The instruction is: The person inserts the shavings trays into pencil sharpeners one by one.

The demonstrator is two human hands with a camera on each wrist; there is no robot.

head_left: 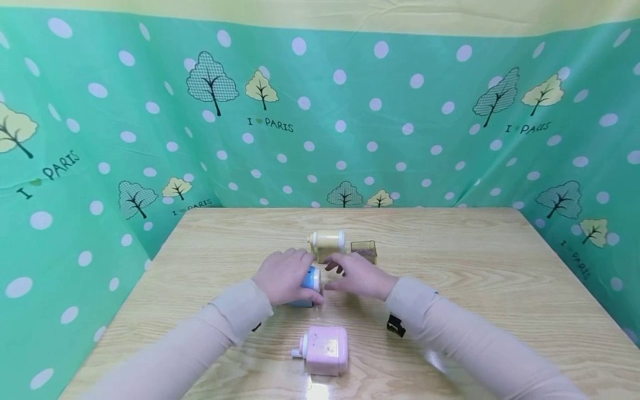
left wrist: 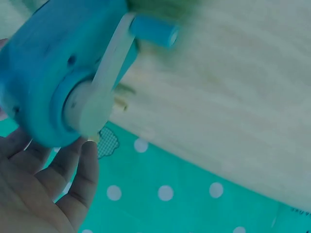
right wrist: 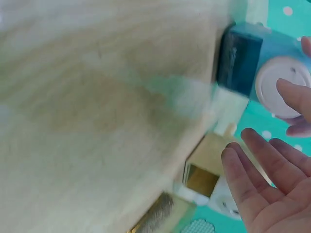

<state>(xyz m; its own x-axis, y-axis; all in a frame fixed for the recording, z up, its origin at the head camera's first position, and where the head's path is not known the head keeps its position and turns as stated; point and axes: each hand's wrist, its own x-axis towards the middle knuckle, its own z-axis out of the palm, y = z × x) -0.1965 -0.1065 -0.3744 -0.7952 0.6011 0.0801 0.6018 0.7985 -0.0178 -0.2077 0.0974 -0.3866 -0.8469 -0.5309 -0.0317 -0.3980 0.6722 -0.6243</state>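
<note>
My left hand (head_left: 285, 278) holds a blue crank pencil sharpener (head_left: 311, 278) from above, fingers and thumb around its body. In the left wrist view the sharpener's white crank arm (left wrist: 112, 58) with its blue knob (left wrist: 154, 31) stands out from the body. My right hand (head_left: 364, 276) is at the other end, fingers spread and loosely bent. In the right wrist view its thumb (right wrist: 295, 97) lies in front of the round white end (right wrist: 278, 80); whether it touches cannot be told. A dark see-through drawer (right wrist: 239, 63) sits in the blue sharpener.
Behind the hands stands a yellow sharpener (head_left: 328, 240), its drawer slot (right wrist: 201, 180) bare. Right of it lies its see-through drawer (head_left: 364, 249) with shavings. A pink sharpener (head_left: 326, 351) stands nearer me on the wooden table (head_left: 450, 244). Green dotted cloth (head_left: 340, 139) surrounds the table.
</note>
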